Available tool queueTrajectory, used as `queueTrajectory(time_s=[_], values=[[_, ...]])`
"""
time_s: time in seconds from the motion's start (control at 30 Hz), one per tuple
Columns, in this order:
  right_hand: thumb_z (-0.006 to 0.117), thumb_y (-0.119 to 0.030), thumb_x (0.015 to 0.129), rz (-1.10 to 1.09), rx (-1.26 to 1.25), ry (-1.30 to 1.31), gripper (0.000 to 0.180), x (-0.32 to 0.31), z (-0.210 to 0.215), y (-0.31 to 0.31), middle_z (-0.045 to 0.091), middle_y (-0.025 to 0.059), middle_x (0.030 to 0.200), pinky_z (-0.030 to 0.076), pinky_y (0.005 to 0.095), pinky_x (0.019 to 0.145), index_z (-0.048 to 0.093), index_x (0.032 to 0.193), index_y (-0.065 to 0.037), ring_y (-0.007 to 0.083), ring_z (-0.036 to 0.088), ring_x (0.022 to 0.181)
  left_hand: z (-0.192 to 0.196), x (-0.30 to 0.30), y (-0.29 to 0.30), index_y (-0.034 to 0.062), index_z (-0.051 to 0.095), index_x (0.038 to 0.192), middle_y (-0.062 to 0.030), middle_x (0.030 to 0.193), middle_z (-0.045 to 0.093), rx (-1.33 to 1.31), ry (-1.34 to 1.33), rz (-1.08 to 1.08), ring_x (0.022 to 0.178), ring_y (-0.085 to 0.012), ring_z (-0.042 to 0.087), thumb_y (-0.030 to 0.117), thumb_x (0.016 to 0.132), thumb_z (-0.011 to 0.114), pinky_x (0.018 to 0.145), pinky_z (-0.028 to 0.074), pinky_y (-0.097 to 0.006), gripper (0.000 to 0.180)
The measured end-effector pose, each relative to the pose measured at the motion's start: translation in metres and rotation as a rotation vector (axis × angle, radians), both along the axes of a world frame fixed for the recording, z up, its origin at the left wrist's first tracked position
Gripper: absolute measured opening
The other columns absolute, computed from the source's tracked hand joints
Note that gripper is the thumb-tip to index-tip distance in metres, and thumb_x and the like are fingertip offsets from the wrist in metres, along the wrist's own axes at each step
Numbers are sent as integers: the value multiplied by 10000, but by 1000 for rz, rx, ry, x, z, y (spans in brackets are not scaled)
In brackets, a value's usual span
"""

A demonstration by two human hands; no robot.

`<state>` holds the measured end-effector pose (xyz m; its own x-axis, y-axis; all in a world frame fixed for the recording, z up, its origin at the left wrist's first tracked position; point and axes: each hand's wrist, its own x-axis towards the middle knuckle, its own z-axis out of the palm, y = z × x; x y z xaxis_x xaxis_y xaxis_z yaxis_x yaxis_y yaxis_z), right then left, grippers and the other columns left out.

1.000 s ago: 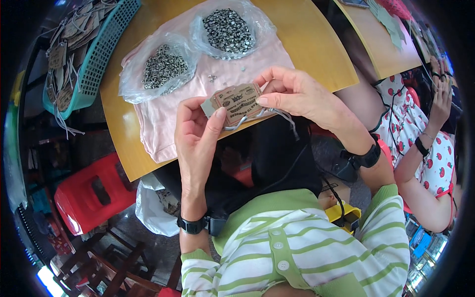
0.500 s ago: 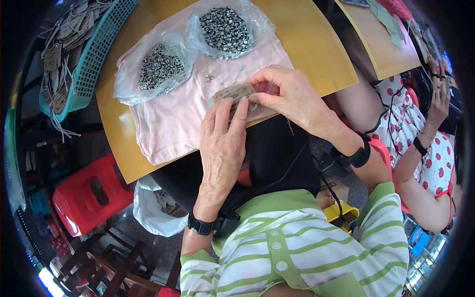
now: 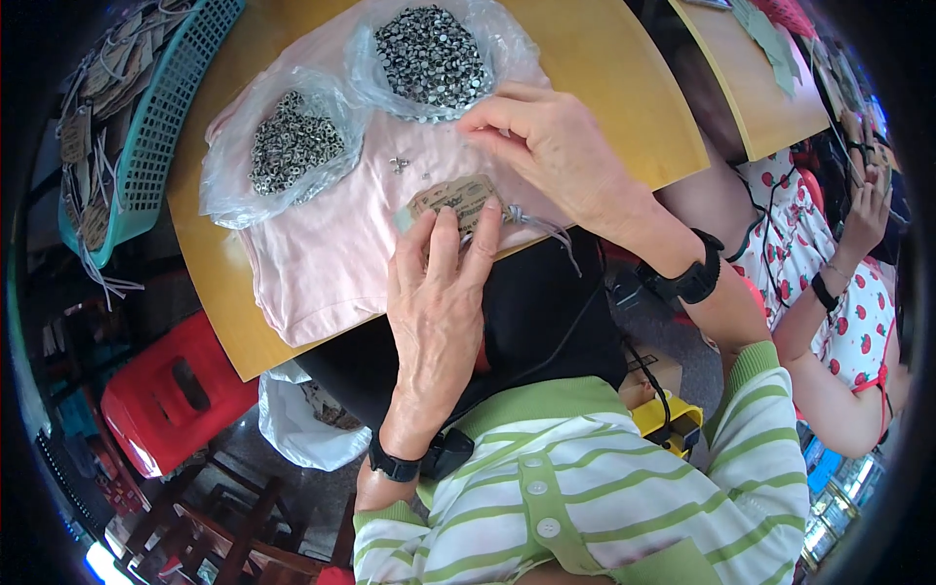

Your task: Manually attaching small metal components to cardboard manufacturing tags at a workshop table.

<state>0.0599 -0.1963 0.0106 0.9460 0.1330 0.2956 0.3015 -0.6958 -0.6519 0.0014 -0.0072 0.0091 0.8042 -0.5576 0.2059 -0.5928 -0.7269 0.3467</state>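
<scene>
A brown printed hang tag (image 3: 472, 193) lies near the front of a pink cloth (image 3: 312, 263). Its pale cord (image 3: 553, 226) trails off to the right. My left hand (image 3: 434, 302) holds the tag down, fingertips on its face and thumb out of sight. Beyond it, my right hand (image 3: 570, 151) has thumb and forefinger pinched together at the cloth, close to a clear bag of shiny round metal studs (image 3: 431, 58); whatever is in the pinch is hidden. To the left, another clear bag holds small metal ring-like pieces (image 3: 297, 146). Some loose metal bits (image 3: 399, 165) sit between the bags and the tag.
A teal basket (image 3: 161, 127) of corded tags stands left of the wooden table (image 3: 210, 283). Below are a red stool (image 3: 175, 390) and a white bag (image 3: 302, 429). At the right, another person (image 3: 838, 283) sits by a second table (image 3: 741, 88).
My right hand has left the tag and moved up and away toward the stud bag. The tag's face and cord are now uncovered, with my left hand still on it.
</scene>
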Motion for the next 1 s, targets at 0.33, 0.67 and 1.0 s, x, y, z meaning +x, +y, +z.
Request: queueTrajectory(time_s=[0.33, 0.67, 1.0], values=[[634, -149, 834, -12, -125, -15, 99, -1, 4, 5, 623, 108, 846, 499, 384, 661, 660, 842, -53, 314, 625, 761, 1, -1, -9, 124, 531, 1315, -112, 1139, 503, 50, -19, 10, 1110, -303, 482, 25, 715, 605, 926, 437, -397, 613], [659, -64, 839, 80, 134, 447, 103, -27, 30, -8, 654, 120, 815, 491, 292, 668, 670, 917, 2, 188, 626, 713, -5, -2, -4, 108, 523, 1325, -115, 1168, 507, 5, -55, 27, 1132, -309, 480, 12, 720, 593, 948, 430, -406, 617], [655, -42, 843, 62, 201, 406, 87, -29, 21, -4, 654, 93, 814, 493, 275, 670, 667, 918, -1, 154, 624, 723, -6, -3, -3, 94, 533, 1313, -105, 1179, 506, -38, -47, 12, 1134, -291, 466, 21, 731, 586, 944, 427, -386, 589]])
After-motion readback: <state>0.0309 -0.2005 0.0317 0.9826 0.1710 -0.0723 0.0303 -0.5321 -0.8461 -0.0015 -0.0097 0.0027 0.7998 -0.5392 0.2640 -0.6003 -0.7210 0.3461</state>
